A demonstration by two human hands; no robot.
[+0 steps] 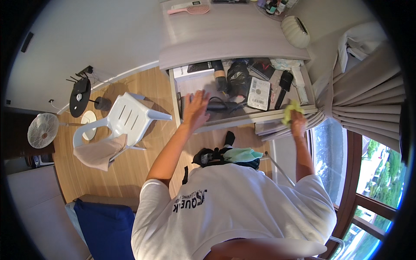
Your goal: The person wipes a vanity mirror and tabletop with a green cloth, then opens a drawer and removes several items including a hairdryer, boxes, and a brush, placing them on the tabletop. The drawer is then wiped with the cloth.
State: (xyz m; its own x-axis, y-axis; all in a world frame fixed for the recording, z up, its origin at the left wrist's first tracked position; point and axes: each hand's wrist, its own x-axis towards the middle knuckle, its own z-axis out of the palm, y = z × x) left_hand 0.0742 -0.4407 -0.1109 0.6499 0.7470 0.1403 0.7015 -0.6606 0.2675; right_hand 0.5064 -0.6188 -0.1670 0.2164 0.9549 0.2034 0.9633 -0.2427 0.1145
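Note:
A drawer (192,87) stands pulled out before me, filled with mixed items. My left hand (197,107) is over its front left part, fingers spread and holding nothing, beside a black corded styling tool (221,106); whether it touches the tool I cannot tell. At the drawer's front right corner, my right hand (297,123) grips a crumpled yellow cloth (292,112). Nearby in the drawer lie a black hairbrush (284,85), a white labelled packet (259,93), a black plastic bag (239,75), a tan-and-black bottle (219,76) and a white box (191,72).
The dresser top (224,35) bears a pink hairbrush (196,9) and a ribbed cream vase (295,32). A white plastic chair (125,112) and a fan (43,130) stand left. Curtains (367,87) and a window (377,175) are right. A green cloth (243,155) hangs at my waist.

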